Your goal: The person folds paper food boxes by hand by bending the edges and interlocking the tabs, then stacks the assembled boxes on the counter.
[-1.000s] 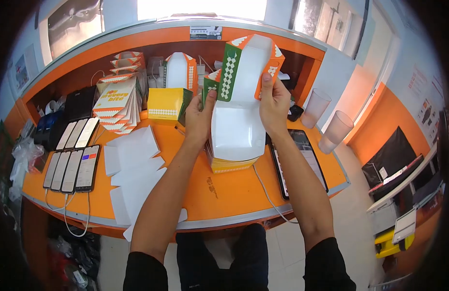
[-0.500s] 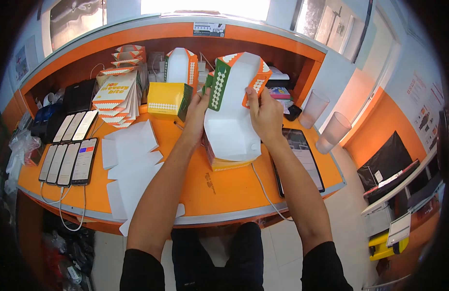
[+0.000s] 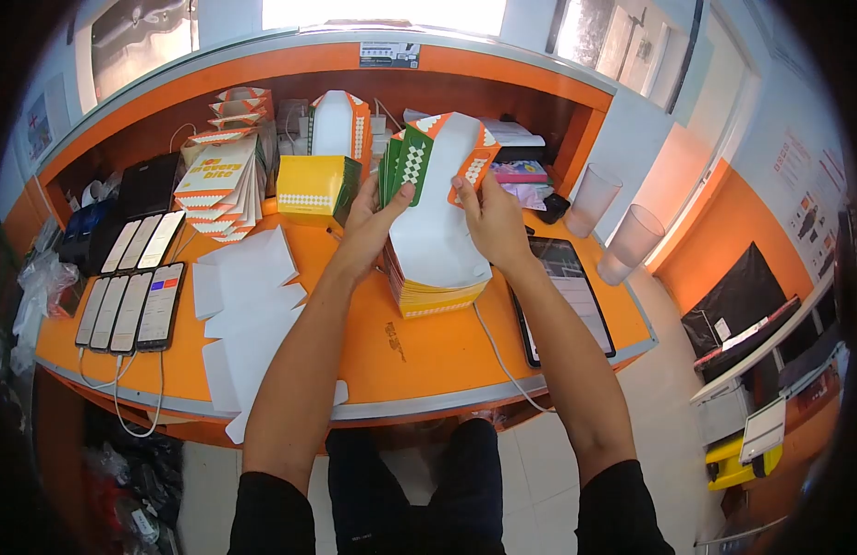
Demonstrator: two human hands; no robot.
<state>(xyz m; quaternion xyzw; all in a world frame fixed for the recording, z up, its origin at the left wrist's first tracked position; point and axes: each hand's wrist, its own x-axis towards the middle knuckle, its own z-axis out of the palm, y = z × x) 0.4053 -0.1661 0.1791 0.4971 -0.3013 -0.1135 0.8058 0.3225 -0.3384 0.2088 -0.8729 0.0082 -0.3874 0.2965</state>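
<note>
Since the earlier frames we have lowered the carton blank (image 3: pixel 435 199) from up near the shelf down toward the stack of flat blanks (image 3: pixel 435 294), and its printed side flaps have folded closer in. Our left hand (image 3: pixel 368 227) is clamped on the green, diamond-patterned flap at the left edge, thumb up against it, while our right hand (image 3: pixel 491 222) pinches the orange flap at the upper right — both hands closed on the one blank, set apart by its white inner panel. That panel hangs down so its lower end rests on or just above the stack, which sits on the orange table (image 3: pixel 428 356) right in front of us. We judge the step in hand to be folding this blank into a box: the sides are being raised but the end is not yet locked. The next move probably calls for pressing the two flaps toward each other and tucking the tabs, with a firm grip so the thin card does not spring flat. Beside the stack lie a dark tablet (image 3: pixel 569 294) with a white cable (image 3: pixel 502 361) to the right, loose white sheets (image 3: pixel 248 296) to the left, and a row of phones (image 3: pixel 132 305) beyond them — a finished yellow box (image 3: pixel 315 190) stands behind, near the shelf.
</note>
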